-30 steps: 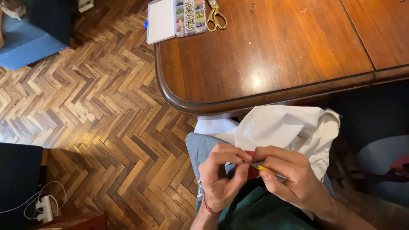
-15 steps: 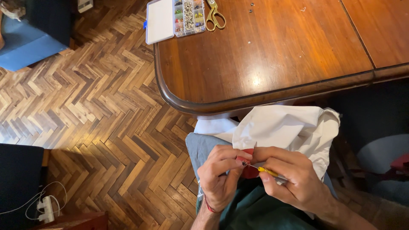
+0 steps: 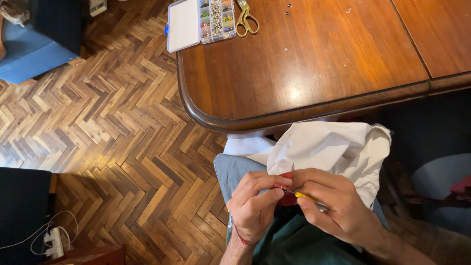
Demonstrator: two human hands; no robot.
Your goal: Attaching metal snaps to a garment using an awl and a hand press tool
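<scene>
My left hand (image 3: 255, 203) pinches a small red piece of fabric (image 3: 285, 175) over my lap. My right hand (image 3: 338, 208) grips a thin tool with a yellow handle (image 3: 305, 197), its metal tip touching the red piece between my fingers. A white cloth (image 3: 328, 147) lies bunched on my lap just beyond both hands, under the table edge. A red band circles my left wrist.
A dark wooden table (image 3: 314, 73) with a rounded corner stands ahead. On its far edge sit an open compartment box of small beads (image 3: 201, 22) and gold scissors (image 3: 246, 19). Herringbone parquet floor spreads left, with a power strip (image 3: 53, 240) at lower left.
Both hands have stayed together over the lap. The fingers shifted slightly and the yellow tool now points more to the left into the red piece.
</scene>
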